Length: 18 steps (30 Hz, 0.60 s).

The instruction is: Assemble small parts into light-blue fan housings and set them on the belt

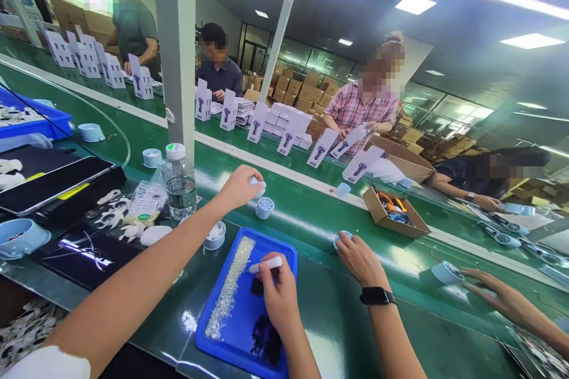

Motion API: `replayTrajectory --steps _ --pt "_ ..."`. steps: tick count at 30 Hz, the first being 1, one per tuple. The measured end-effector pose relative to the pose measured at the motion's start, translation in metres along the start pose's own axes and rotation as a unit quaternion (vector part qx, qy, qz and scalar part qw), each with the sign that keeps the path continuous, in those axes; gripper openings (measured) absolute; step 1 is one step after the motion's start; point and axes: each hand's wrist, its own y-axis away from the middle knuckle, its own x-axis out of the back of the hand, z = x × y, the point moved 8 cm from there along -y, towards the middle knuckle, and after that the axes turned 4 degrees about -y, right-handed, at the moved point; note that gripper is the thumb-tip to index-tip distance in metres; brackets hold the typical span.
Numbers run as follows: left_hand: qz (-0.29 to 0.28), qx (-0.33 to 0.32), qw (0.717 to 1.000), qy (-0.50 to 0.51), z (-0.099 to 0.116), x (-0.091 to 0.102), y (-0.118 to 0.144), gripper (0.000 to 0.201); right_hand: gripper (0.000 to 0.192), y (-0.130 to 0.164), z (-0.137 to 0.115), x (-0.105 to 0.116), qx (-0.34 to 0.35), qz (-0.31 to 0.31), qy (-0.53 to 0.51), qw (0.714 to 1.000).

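My left hand reaches out over the green belt, fingers closed on a small pale-blue round plastic part. Just below it a pale-blue round housing stands on the belt. Over a blue tray, my right hand pinches a white pen-shaped tool. Along the tray's left side lies a band of small clear-white pieces; small black pieces lie at its right, partly behind my right hand. Another white round housing sits left of the tray, under my left forearm.
A co-worker's hand with a black wristband touches a round part on the belt. Another hand is by a pale-blue housing. A water bottle stands left, near a post. White cartons line the far side.
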Motion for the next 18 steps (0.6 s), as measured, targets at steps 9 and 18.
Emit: replayTrajectory --steps 9,18 --pt "0.003 0.148 0.872 0.466 -0.022 0.034 0.097 0.032 0.024 0.044 0.058 -0.092 -0.077 -0.025 -0.035 0.996" --pt "0.042 0.245 0.782 0.571 -0.074 0.034 0.15 0.019 0.021 0.045 0.03 -0.095 -0.028 -0.087 0.047 0.995"
